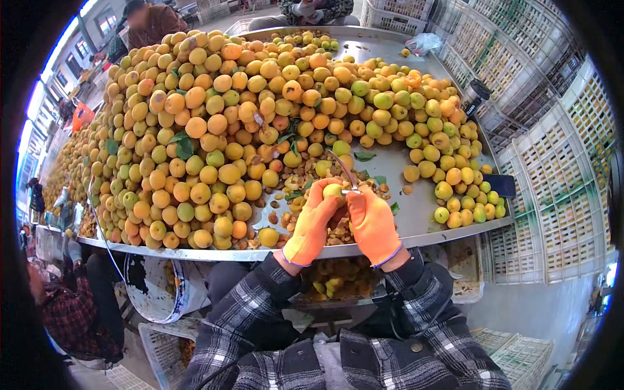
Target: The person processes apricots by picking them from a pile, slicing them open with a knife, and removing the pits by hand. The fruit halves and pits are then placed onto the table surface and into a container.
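My left hand (311, 223), in an orange glove, is closed around a yellow-green apricot (333, 190) near the table's front edge. Close beside it, my right hand (375, 224), also gloved in orange, grips a small curved knife (344, 169) with a brownish length pointing up and away and a bit of metal by the fruit. My fingers hide part of both the knife and the apricot. Under and behind my hands lie brown apricot stones (302, 174), scraps and green leaves.
A large heap of apricots (195, 123) covers the left of the metal table (416, 201); a smaller group (455, 175) lies right. A dark phone (500, 186) and a black cup (476, 94) sit along the right edge. Stacked crates (552, 195) stand right, a white bucket (156, 292) below left. Other people sit around.
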The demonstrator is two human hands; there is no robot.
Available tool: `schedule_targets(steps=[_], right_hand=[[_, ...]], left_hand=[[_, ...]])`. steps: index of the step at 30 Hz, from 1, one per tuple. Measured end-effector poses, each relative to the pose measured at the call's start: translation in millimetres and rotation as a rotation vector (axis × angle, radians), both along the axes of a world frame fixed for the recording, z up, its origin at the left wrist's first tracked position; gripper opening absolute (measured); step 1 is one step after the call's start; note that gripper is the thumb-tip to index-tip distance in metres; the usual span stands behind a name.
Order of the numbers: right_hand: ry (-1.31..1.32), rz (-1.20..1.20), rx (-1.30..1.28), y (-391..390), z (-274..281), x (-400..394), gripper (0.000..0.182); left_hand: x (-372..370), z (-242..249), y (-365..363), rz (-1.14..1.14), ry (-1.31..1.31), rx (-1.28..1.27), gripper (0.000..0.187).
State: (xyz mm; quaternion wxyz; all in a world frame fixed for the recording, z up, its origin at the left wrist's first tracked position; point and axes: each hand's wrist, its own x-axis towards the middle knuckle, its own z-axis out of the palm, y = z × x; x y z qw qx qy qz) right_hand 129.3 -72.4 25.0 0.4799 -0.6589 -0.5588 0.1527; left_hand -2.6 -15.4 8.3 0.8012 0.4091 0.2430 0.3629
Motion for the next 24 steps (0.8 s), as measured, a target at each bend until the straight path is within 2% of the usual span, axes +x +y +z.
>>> schedule_targets(steps=[4, 7, 11, 13, 15, 16, 17, 18, 19, 20, 22, 23, 24], right_hand=[[0.049, -0.009, -0.040, -1, -5, -4, 0.029], [0.149, 0.005, -0.066, -2, -4, -9, 0.031], [0.213, 0.020, -0.026, 0, -9, -13, 0.035], [0.235, 0.021, -0.013, 0, -14, -10, 0.037], [0.535, 0.107, -0.203, 1, -12, -7, 0.046], [0.535, 0.109, -0.202, 0, -6, -3, 0.046], [1.020, 0.201, -0.408, -2, 4, 2, 0.049], [1.505, 0.294, -0.616, -2, 11, 6, 0.051], [1.643, 0.432, -0.630, -2, 10, 7, 0.051], [1.645, 0.435, -0.625, -3, 11, 6, 0.051], [1.549, 0.572, -0.545, -3, 13, 4, 0.052], [1.413, 0.494, -0.472, -4, 13, 3, 0.050], [1.415, 0.498, -0.474, -4, 10, 3, 0.050]], left_hand=[[7, 1, -6, 0.126, 0.038, 0.057, 0.029], [4, 3, -4, 0.129, 0.166, 0.148, 0.027], [9, 1, -6, 0.201, 0.181, 0.184, 0.026], [6, 4, -6, 0.248, 0.465, 0.471, 0.027], [5, 7, -4, 0.244, 0.485, 0.520, 0.027], [5, 8, -3, 0.244, 0.506, 0.567, 0.027], [6, 7, -1, 0.246, 0.508, 0.570, 0.027], [7, 3, 2, 0.192, 0.324, 0.355, 0.028], [7, -1, 4, 0.136, 0.139, 0.140, 0.029], [7, -7, 7, 0.133, 0.142, 0.145, 0.029], [9, -8, 14, 0.053, -0.116, -0.096, 0.029], [10, -10, 13, 0.070, -0.227, -0.067, 0.028], [10, -13, 13, 0.074, -0.225, -0.067, 0.028]])
